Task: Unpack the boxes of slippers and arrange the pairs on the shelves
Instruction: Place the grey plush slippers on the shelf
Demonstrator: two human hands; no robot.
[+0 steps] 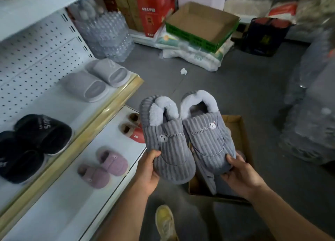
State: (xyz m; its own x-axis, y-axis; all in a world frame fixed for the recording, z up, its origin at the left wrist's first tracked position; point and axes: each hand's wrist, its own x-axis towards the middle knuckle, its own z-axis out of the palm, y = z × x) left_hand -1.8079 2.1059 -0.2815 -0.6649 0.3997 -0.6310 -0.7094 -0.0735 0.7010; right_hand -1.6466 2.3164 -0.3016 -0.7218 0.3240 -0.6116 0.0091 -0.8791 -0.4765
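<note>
Person is standing at white shelving, holding 2 grey corduroy slippers side by side in the air, toes toward the body, fleece collars pointing away.

Left hand (pixel 149 170) is grasping the toe of the left grey slipper (pixel 167 142), thumb on top, fingers underneath. Right hand (pixel 239 173) is grasping the toe of the right grey slipper (pixel 206 137) the same way. Each upper is showing a small bear patch and stitched lettering.

The pair is hanging just past the front edge of the lower shelf (pixel 72 195), above an open cardboard box (pixel 241 132) sitting on the grey floor (pixel 235 88); more grey material is lying inside the box.

Lower shelf is carrying a mauve pair (pixel 103 168) near its front edge and a tan-and-red pair (pixel 132 128) toward its far end. Upper shelf (pixel 59 104), edged with a gold strip, is carrying light grey slides (pixel 97 81) at its far end and black slides (pixel 32 146) nearer.

A yellow shoe (pixel 165 222) is showing below the arms.
</note>
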